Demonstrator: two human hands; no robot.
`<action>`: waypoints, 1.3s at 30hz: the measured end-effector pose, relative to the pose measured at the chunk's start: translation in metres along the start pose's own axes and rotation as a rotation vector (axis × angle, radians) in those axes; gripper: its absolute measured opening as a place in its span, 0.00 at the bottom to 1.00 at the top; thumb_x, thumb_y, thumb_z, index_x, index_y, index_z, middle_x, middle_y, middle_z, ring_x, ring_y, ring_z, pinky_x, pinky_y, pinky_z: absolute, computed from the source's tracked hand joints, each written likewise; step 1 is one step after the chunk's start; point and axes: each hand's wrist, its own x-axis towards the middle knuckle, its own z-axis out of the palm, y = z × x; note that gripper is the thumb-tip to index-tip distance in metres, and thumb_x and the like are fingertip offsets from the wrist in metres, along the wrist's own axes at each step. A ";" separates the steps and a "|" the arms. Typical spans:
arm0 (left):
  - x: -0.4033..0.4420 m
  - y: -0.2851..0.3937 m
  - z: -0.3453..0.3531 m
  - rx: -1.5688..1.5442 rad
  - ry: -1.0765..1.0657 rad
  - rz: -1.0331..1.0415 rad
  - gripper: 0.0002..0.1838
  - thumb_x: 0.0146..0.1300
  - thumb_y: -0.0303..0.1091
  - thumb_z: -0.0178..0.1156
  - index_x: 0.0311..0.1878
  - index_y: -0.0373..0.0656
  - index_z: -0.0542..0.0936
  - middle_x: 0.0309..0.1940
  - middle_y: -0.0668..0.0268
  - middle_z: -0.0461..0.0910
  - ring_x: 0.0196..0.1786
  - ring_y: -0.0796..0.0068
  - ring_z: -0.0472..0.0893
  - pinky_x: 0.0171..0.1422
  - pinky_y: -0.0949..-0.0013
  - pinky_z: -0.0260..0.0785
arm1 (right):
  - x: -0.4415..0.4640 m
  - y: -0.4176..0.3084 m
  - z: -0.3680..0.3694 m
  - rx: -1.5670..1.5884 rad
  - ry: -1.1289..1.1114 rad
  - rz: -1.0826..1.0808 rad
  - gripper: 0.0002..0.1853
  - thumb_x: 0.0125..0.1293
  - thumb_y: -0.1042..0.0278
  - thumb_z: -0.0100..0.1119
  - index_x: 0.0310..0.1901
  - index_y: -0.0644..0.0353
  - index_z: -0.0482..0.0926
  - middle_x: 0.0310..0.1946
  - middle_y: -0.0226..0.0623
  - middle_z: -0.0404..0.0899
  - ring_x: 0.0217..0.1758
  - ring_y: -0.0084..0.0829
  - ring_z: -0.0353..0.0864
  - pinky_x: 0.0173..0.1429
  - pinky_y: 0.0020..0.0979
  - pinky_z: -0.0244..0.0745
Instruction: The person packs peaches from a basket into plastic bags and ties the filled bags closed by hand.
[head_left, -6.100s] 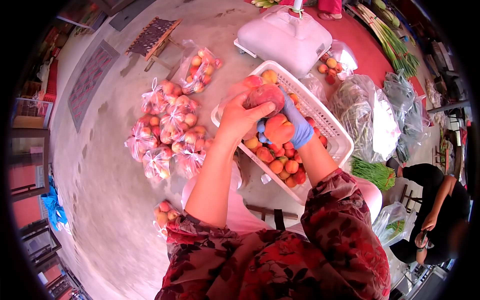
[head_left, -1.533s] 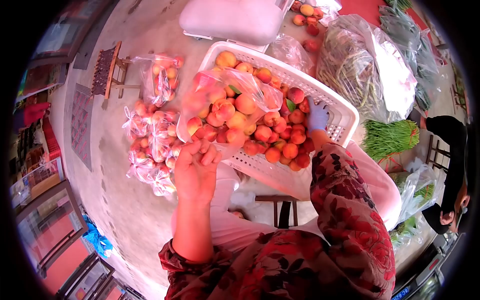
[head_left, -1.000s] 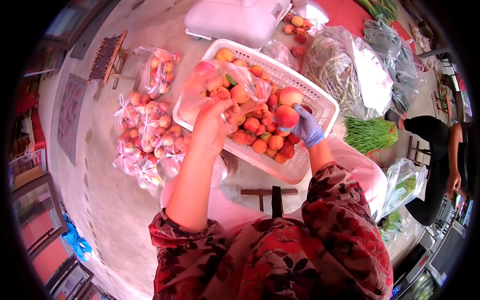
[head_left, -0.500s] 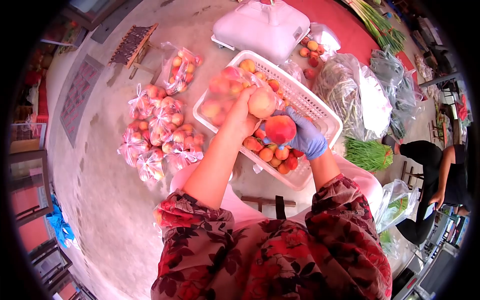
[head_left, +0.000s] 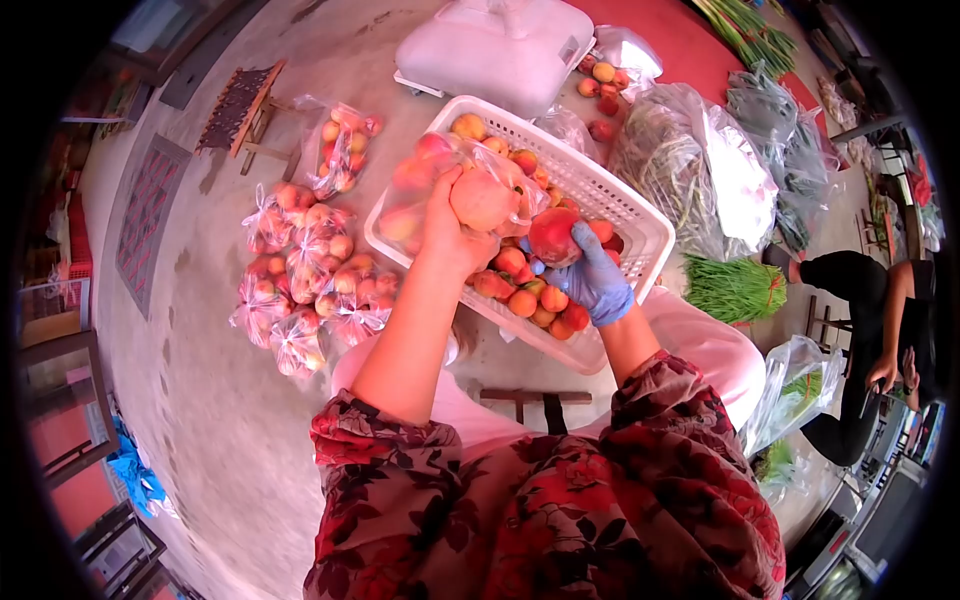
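My left hand [head_left: 455, 230], bare, is closed round a clear plastic bag [head_left: 410, 205] holding several peaches. A large pale peach [head_left: 482, 200] sits at its fingers; whether it is inside the film I cannot tell. My right hand [head_left: 597, 280], in a blue-purple glove, grips a dark red peach [head_left: 554, 237] just right of the bag. Both hands are above a white slatted plastic basket [head_left: 640, 225], where several loose peaches [head_left: 540, 300] lie. The bag hides the basket's left part.
Tied bags of peaches [head_left: 310, 265] stand on the floor at left, near a small folding stool [head_left: 240, 110]. A covered white scale-like box [head_left: 495, 50] is beyond the basket. At right are large plastic bags [head_left: 690, 165], green stalks [head_left: 735, 288] and a seated person [head_left: 850, 310].
My hands have moved apart slightly, the pale peach shifting left. My right fingers now reach over the side of the red peach. The whole view has shifted a little.
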 end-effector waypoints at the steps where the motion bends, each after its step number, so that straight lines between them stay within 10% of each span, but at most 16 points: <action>1: -0.001 -0.001 0.002 -0.009 0.016 -0.001 0.17 0.58 0.51 0.48 0.44 0.51 0.71 0.37 0.68 0.77 0.40 0.67 0.77 0.32 0.65 0.63 | 0.000 -0.004 -0.001 0.009 -0.021 0.034 0.26 0.61 0.54 0.54 0.54 0.63 0.63 0.41 0.45 0.76 0.34 0.39 0.80 0.32 0.28 0.79; 17: 0.088 -0.021 0.026 -0.117 -0.056 0.112 0.24 0.60 0.50 0.45 0.53 0.43 0.68 0.47 0.61 0.73 0.48 0.64 0.73 0.36 0.69 0.65 | 0.137 -0.180 -0.087 0.131 -0.136 -0.130 0.28 0.56 0.63 0.57 0.55 0.68 0.61 0.49 0.57 0.68 0.48 0.59 0.72 0.44 0.45 0.79; 25: 0.133 -0.036 0.023 -0.099 0.108 0.059 0.31 0.60 0.59 0.46 0.57 0.44 0.65 0.54 0.60 0.70 0.52 0.60 0.73 0.37 0.70 0.67 | 0.267 -0.210 -0.278 -0.146 0.825 -0.069 0.21 0.57 0.57 0.58 0.51 0.49 0.67 0.50 0.34 0.66 0.48 0.38 0.67 0.43 0.41 0.75; 33: 0.150 -0.039 0.025 -0.100 0.188 0.051 0.30 0.59 0.60 0.45 0.56 0.48 0.67 0.52 0.64 0.71 0.50 0.59 0.74 0.37 0.69 0.68 | 0.288 -0.192 -0.352 0.115 0.913 -0.196 0.15 0.62 0.67 0.39 0.51 0.54 0.64 0.51 0.34 0.65 0.53 0.42 0.64 0.44 0.53 0.73; 39: 0.146 -0.036 0.027 -0.086 0.155 0.038 0.30 0.60 0.60 0.44 0.57 0.48 0.66 0.51 0.63 0.72 0.50 0.59 0.74 0.38 0.69 0.68 | 0.289 -0.196 -0.344 -0.092 0.967 -0.146 0.13 0.58 0.68 0.44 0.44 0.56 0.69 0.34 0.40 0.74 0.29 0.38 0.74 0.32 0.42 0.73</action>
